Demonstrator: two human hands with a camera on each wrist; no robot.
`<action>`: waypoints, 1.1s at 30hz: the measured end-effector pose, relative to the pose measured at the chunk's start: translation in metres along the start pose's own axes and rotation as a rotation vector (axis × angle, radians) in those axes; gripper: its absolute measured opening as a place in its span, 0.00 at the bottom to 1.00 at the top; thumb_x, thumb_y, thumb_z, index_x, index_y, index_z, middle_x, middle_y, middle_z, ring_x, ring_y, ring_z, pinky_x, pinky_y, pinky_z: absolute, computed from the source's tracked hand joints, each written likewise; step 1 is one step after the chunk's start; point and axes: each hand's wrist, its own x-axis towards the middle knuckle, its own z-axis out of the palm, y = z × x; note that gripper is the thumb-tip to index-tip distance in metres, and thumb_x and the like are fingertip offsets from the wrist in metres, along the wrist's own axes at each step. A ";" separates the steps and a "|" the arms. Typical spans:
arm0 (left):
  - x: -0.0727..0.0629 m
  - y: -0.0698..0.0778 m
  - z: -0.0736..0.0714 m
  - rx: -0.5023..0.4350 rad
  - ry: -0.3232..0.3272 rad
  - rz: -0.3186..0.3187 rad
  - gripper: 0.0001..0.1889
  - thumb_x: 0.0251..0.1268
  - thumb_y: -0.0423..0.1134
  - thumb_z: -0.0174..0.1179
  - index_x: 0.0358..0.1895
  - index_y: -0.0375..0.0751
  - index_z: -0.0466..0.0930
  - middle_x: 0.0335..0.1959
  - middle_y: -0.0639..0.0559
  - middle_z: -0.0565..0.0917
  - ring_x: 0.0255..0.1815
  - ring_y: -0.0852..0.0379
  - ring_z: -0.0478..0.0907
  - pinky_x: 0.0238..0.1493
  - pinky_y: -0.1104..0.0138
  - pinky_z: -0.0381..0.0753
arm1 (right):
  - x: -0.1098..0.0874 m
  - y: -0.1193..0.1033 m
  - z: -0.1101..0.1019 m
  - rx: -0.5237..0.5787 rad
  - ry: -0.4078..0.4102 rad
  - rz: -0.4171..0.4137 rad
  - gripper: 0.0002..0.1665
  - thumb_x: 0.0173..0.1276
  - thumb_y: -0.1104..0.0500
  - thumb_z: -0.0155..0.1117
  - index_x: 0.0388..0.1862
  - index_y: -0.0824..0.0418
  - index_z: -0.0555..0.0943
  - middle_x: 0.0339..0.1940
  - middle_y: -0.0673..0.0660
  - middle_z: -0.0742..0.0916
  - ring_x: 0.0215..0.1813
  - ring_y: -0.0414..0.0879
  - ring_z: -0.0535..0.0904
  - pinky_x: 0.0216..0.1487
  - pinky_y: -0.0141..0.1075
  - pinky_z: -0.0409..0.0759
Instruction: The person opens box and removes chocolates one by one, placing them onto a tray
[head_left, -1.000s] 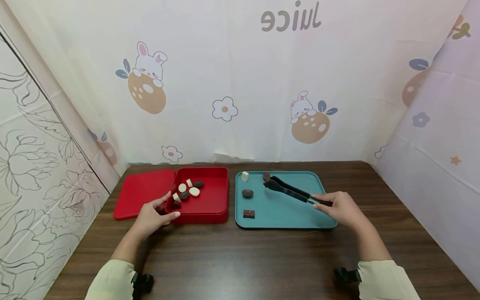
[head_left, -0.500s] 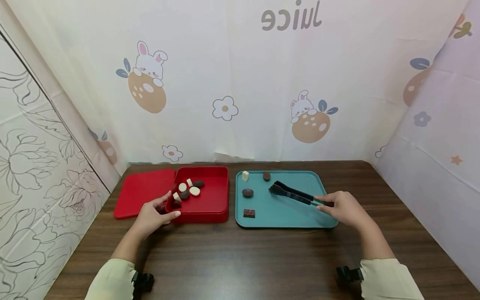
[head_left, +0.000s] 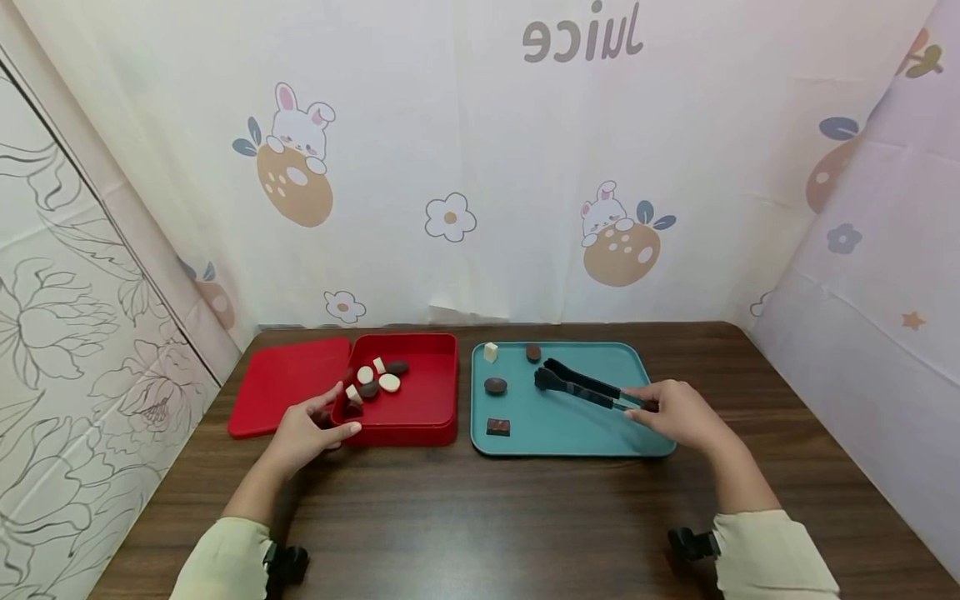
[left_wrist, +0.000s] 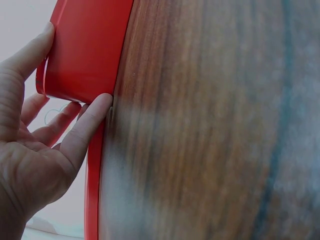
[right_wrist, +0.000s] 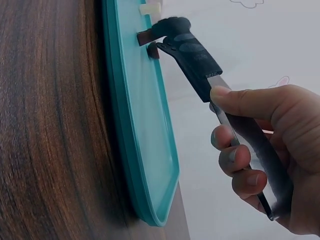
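Note:
My right hand [head_left: 678, 412] grips a pair of black-tipped tongs [head_left: 581, 385] by the handles, above a teal tray [head_left: 585, 437]. The tongs' tips stand apart with nothing between them, just right of and nearer than a round brown chocolate [head_left: 533, 352]. Also on the tray are a white cube [head_left: 491, 352], a dark oval chocolate [head_left: 495, 386] and a dark rectangular chocolate [head_left: 498, 427]. My left hand [head_left: 302, 433] holds the near left corner of a red box [head_left: 420, 435], thumb on its front wall [left_wrist: 87, 50] and fingers on its left side. Several white and dark chocolates [head_left: 389, 382] lie inside.
A flat red lid [head_left: 281, 385] lies left of the box. Both the box and the tray stand on a dark wooden table [head_left: 480, 508], with a narrow gap between them. A patterned curtain [head_left: 450, 275] hangs behind the table's far edge.
The tongs drew back right from over the round chocolate, then shifted slightly left, their tips now wider apart. The left hand and the red box stayed in place.

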 end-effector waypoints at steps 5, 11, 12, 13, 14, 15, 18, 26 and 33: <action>0.000 -0.001 0.000 0.006 0.001 0.003 0.48 0.52 0.52 0.73 0.76 0.50 0.57 0.65 0.33 0.68 0.56 0.43 0.70 0.39 0.63 0.85 | 0.000 -0.001 0.001 0.031 0.010 -0.005 0.25 0.68 0.59 0.66 0.62 0.66 0.78 0.14 0.49 0.67 0.18 0.41 0.60 0.18 0.33 0.64; 0.000 -0.002 0.000 0.004 0.003 0.001 0.48 0.52 0.52 0.73 0.76 0.50 0.57 0.65 0.33 0.68 0.56 0.43 0.70 0.39 0.63 0.85 | -0.001 -0.002 0.002 0.104 0.049 -0.006 0.26 0.67 0.58 0.67 0.62 0.66 0.78 0.19 0.52 0.72 0.22 0.43 0.65 0.19 0.34 0.67; 0.000 -0.002 0.000 0.002 0.003 0.001 0.48 0.52 0.52 0.74 0.76 0.50 0.57 0.65 0.33 0.68 0.56 0.43 0.70 0.39 0.63 0.85 | -0.001 -0.002 0.003 0.115 0.054 -0.009 0.26 0.67 0.58 0.68 0.62 0.66 0.78 0.20 0.52 0.73 0.22 0.43 0.65 0.19 0.33 0.67; 0.000 -0.002 0.000 0.001 0.003 0.000 0.48 0.52 0.52 0.74 0.76 0.50 0.57 0.65 0.33 0.68 0.56 0.43 0.70 0.39 0.63 0.85 | -0.001 -0.002 0.004 0.129 0.057 -0.013 0.27 0.66 0.57 0.68 0.62 0.66 0.78 0.20 0.52 0.74 0.23 0.43 0.66 0.19 0.33 0.67; 0.000 -0.002 0.001 0.001 0.003 0.000 0.48 0.52 0.52 0.74 0.76 0.50 0.57 0.65 0.33 0.68 0.56 0.43 0.70 0.39 0.63 0.85 | -0.001 -0.002 0.006 0.140 0.060 -0.018 0.27 0.66 0.57 0.68 0.62 0.66 0.78 0.20 0.52 0.74 0.22 0.42 0.66 0.19 0.33 0.67; 0.000 -0.002 0.001 -0.001 0.003 0.000 0.48 0.52 0.52 0.74 0.76 0.50 0.57 0.65 0.33 0.68 0.56 0.43 0.70 0.39 0.63 0.85 | -0.001 -0.002 0.007 0.152 0.059 -0.024 0.27 0.66 0.57 0.68 0.62 0.66 0.78 0.19 0.52 0.74 0.22 0.42 0.66 0.19 0.33 0.67; 0.000 -0.002 0.001 -0.001 0.004 0.000 0.48 0.52 0.52 0.74 0.76 0.50 0.58 0.64 0.33 0.68 0.55 0.43 0.70 0.39 0.63 0.85 | 0.000 -0.002 0.012 0.172 0.055 -0.048 0.27 0.66 0.57 0.68 0.62 0.66 0.78 0.19 0.51 0.73 0.22 0.41 0.66 0.19 0.34 0.67; 0.000 -0.002 0.000 0.012 0.009 0.006 0.48 0.52 0.53 0.74 0.76 0.49 0.58 0.63 0.33 0.70 0.51 0.46 0.74 0.38 0.63 0.85 | 0.006 -0.010 0.020 0.220 0.028 -0.132 0.24 0.67 0.60 0.67 0.58 0.70 0.78 0.22 0.51 0.76 0.24 0.41 0.68 0.21 0.34 0.68; 0.001 -0.002 0.000 0.006 0.012 0.010 0.48 0.51 0.52 0.74 0.76 0.49 0.58 0.63 0.33 0.70 0.50 0.46 0.74 0.38 0.63 0.85 | 0.017 -0.025 0.025 0.230 -0.033 -0.222 0.23 0.72 0.57 0.62 0.61 0.68 0.75 0.37 0.52 0.81 0.33 0.43 0.73 0.30 0.35 0.74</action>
